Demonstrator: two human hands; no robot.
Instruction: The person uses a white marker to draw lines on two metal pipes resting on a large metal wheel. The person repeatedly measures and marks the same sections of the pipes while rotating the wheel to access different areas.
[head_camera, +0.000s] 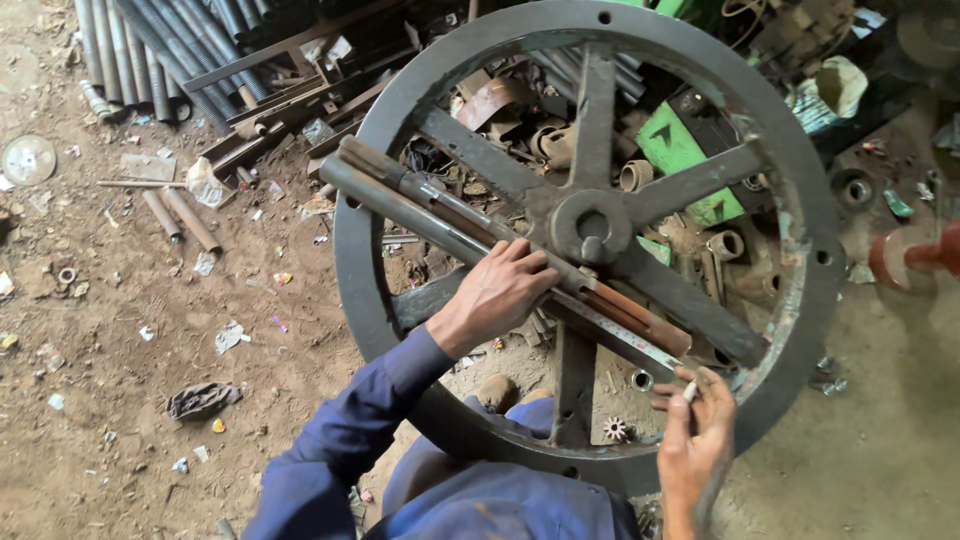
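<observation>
Your left hand (500, 290) is closed down over two long metal rods (440, 205) that lie side by side across the big spoked iron wheel (590, 225), palm on top and fingers curled over the far edge. The rods run from the far-left rim, past the hub (592, 226), down to the near-right rim. One is grey, the other rusty brown with a thinner section towards its right end.

Your right hand (695, 440) is near the right end of the rods, fingers partly curled, pinching a small pale stick-like item (690, 390); it may be chalk or a marker, the view is too small to say. A steel rule or tape strip (625, 325) seems to lie along the near rod.

The wheel stands in front of you, near rim against your blue-clad legs, on a dirt floor (150, 350).

Handling, as judged: the wheel looks like cast iron, heavy and stiff, with a rough, flaking surface; take it at the rim or a spoke, not the hub. The rods are rigid and round, so they may roll on the spokes unless pinned where they cross one, as your left hand does.

Around: a stack of pipes (150, 50) far left, loose tube offcuts (180, 215) on the floor, a green metal part (680, 150) behind the wheel, a small gear (615, 430) near the rim.
</observation>
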